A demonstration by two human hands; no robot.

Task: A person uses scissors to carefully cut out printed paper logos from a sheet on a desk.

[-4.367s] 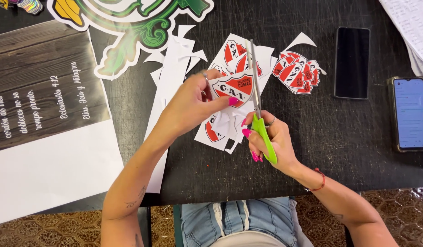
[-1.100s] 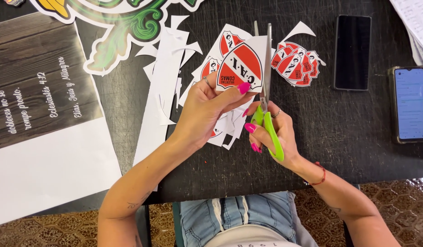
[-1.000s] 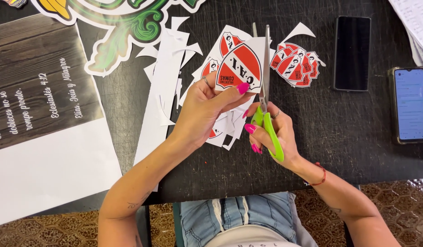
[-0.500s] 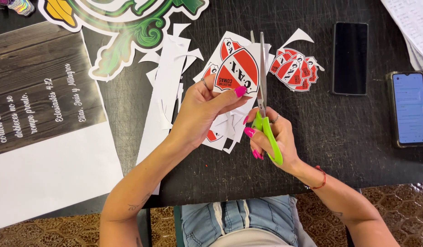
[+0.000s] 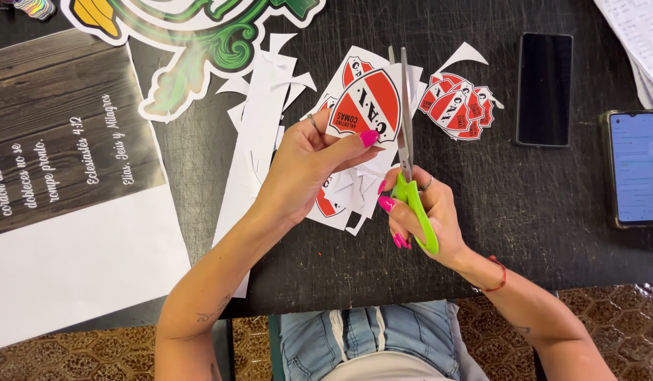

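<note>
Black table (image 5: 552, 212): phones (image 5: 544, 88), paper scraps (image 5: 259, 127)

You are sitting at a dark table (image 5: 552, 212) set up as a home craft spot. Paper offcuts (image 5: 259, 134) lie near its middle, a big printed sheet (image 5: 65, 183) covers its left edge, and a green cut-out figure (image 5: 199, 35) reaches its far edge. Two phones (image 5: 544, 88) rest near the right edge. Under the near edge, patterned floor tiles (image 5: 608, 310) show.

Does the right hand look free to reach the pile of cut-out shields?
Probably not yet: the right hand is full with the green-handled scissors, though only bare table lies between it and the pile.
</note>
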